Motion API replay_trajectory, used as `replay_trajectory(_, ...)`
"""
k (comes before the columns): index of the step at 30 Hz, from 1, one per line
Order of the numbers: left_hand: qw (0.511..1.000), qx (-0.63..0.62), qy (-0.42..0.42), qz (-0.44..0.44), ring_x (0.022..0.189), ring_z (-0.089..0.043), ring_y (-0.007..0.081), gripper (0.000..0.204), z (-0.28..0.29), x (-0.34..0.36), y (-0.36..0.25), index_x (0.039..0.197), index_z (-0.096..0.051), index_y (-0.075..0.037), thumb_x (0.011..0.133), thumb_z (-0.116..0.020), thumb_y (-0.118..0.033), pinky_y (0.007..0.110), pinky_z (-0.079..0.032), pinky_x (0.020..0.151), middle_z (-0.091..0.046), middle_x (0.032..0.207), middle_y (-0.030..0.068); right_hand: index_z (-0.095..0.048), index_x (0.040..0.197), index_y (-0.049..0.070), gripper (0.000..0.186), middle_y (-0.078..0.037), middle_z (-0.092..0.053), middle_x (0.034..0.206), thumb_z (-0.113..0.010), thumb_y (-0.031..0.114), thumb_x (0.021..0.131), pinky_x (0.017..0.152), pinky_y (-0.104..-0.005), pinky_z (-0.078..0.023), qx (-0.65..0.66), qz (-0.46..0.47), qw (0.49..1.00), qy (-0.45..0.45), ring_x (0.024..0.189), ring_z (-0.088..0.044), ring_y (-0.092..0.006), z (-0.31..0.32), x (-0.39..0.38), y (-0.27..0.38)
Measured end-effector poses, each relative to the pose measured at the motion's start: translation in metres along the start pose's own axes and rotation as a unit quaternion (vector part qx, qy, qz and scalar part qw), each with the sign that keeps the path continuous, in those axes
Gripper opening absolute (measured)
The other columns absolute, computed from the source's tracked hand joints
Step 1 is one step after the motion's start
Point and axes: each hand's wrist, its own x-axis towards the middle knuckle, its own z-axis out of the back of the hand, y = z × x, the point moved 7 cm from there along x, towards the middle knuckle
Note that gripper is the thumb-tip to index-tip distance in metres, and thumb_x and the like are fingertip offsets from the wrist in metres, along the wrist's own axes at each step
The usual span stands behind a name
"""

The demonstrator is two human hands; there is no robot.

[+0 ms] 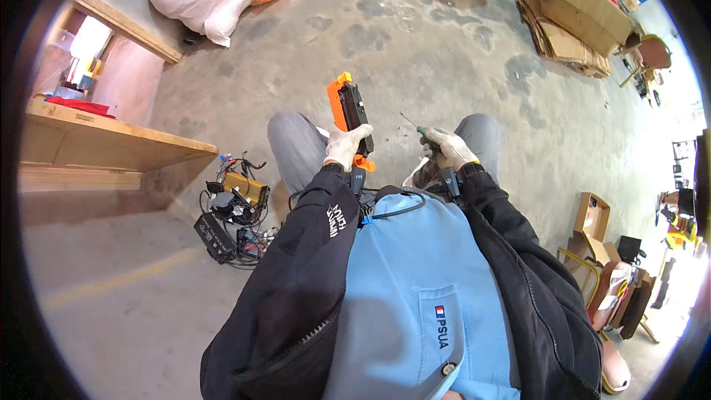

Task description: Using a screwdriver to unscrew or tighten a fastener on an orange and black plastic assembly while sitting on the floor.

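My left grip wears an off-white knitted glove, and so does my right grip, its fabric soft and slightly ribbed toward the wrist. What I have in the left is a long, narrow casing, hard and plastic-looking: a bright orange shell down one side, a black, boxy, uneven body on the other, with orange pieces jutting at both ends. In the right is a screwdriver with a rounded green handle and a thin, straight shaft.

My left grip is wrapped round the casing's lower half, thumb laid across the black face, the other fingers mostly hidden. Most of its length stands up beyond my hand, leaning a little, and an orange end pokes out below. It is held between my knees, nearer the left one, above the smooth, blotchy concrete floor. My right grip is curled snugly about the green handle; the shaft points up and toward the casing, its tip well apart from it.

Down to my left, a tangle of cables lies around a gold, metallic-looking box and a black ridged box. Beyond them is a tabletop of pale, grained wood, with crumpled red cloth on it.
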Motion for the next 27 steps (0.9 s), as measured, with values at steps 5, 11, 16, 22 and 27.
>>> replay_trajectory(5,0.999,-0.009,0.029,0.013,0.08,-0.074,0.0231,0.065,-0.003,0.004,0.0,0.124,-0.063,0.006,0.079,-0.09,-0.033,0.034,-0.062,0.067,-0.073,0.102,0.0154,-0.065,0.139,0.001,0.038,-0.008,-0.067,0.105,-0.069,0.022,0.107,0.065,-0.0298,-0.052,0.0,-0.021,1.0,0.01,0.077,-0.059,-0.015,-0.002,0.002,0.001)
replay_trajectory(11,0.999,0.051,0.009,0.01,0.085,-0.075,0.0245,0.079,-0.005,0.018,0.011,0.133,-0.057,0.007,0.076,-0.092,-0.035,0.036,-0.063,0.071,-0.074,0.106,0.0157,-0.061,0.143,0.001,0.041,-0.006,-0.069,0.109,-0.069,0.022,0.108,0.065,-0.0281,-0.053,-0.024,-0.005,0.999,0.037,0.077,-0.061,-0.0122,0.0,0.007,0.001)
replay_trajectory(16,0.998,0.044,0.045,-0.005,0.089,-0.074,0.0246,0.081,-0.006,0.022,0.017,0.133,-0.058,0.006,0.074,-0.093,-0.037,0.037,-0.063,0.074,-0.073,0.11,0.0157,-0.058,0.149,0.003,0.046,-0.006,-0.07,0.113,-0.065,0.025,0.11,0.067,-0.0289,-0.055,-0.033,-0.021,0.998,0.055,0.083,-0.065,-0.0125,0.009,0.012,0.0)
replay_trajectory(22,0.999,0.034,0.016,-0.015,0.091,-0.075,0.0253,0.079,0.0,0.015,0.014,0.133,-0.058,0.006,0.076,-0.092,-0.035,0.037,-0.064,0.077,-0.073,0.109,0.0162,-0.061,0.147,0.003,0.043,-0.005,-0.069,0.109,-0.066,0.025,0.11,0.067,-0.0288,-0.054,-0.013,-0.011,1.0,0.025,0.081,-0.063,-0.0132,0.025,0.013,-0.004)
replay_trajectory(27,1.0,0.019,-0.01,0.02,0.09,-0.074,0.024,0.069,0.003,0.02,0.019,0.13,-0.06,0.005,0.079,-0.091,-0.03,0.036,-0.064,0.077,-0.073,0.108,0.0149,-0.062,0.146,0.004,0.044,-0.005,-0.07,0.113,-0.067,0.027,0.109,0.068,-0.0289,-0.054,-0.022,-0.028,0.999,-0.012,0.082,-0.065,-0.014,0.043,0.018,-0.008)
